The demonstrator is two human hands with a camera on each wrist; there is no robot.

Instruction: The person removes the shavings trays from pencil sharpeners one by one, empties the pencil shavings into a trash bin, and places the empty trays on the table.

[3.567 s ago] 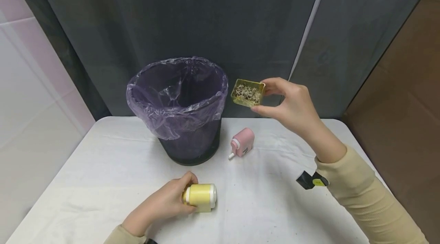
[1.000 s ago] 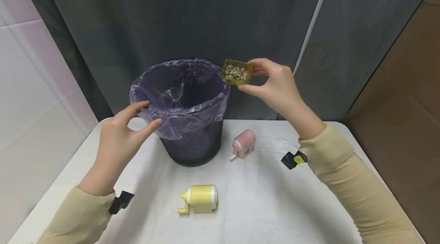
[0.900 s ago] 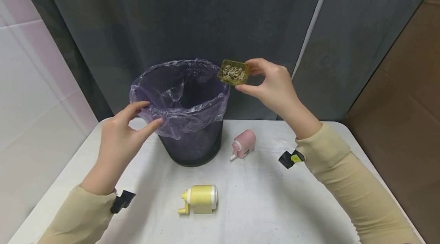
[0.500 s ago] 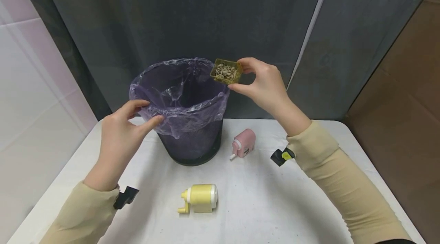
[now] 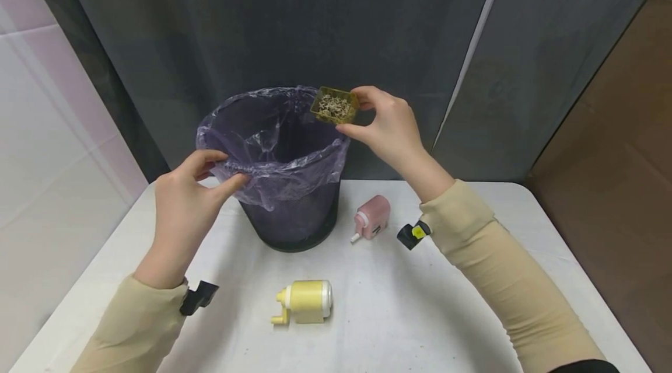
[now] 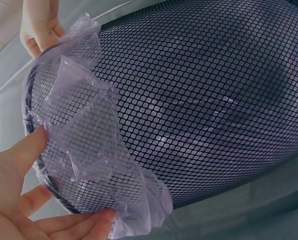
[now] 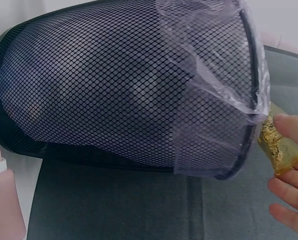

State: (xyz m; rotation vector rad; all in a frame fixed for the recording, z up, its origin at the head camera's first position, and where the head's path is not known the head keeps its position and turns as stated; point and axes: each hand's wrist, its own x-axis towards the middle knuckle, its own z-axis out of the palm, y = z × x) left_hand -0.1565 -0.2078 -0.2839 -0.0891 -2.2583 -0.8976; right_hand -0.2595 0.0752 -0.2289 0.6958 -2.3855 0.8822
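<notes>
Head view: left hand (image 5: 186,201) grips the bin (image 5: 299,221) at its lined rim, between both hands; right hand (image 5: 388,125) pinches a yellow tray (image 5: 338,93) of shavings (image 5: 333,107). Left wrist view: purple liner (image 6: 89,137) touches left hand. Right wrist view: yellow tray at right thumb.

A dark grey fabric backdrop (image 5: 262,17) spans the far side, crossed on the right by a slanting pale strip (image 5: 485,17), with a darker fold (image 5: 93,58) at its left edge. A white and pale pink creased panel (image 5: 47,122) stands to the left, and a plain brown panel (image 5: 619,110) to the right. Between them lies a round-cornered table (image 5: 378,303) under lightly wrinkled white cloth, dotted with small specks and soft-edged shadows.
</notes>
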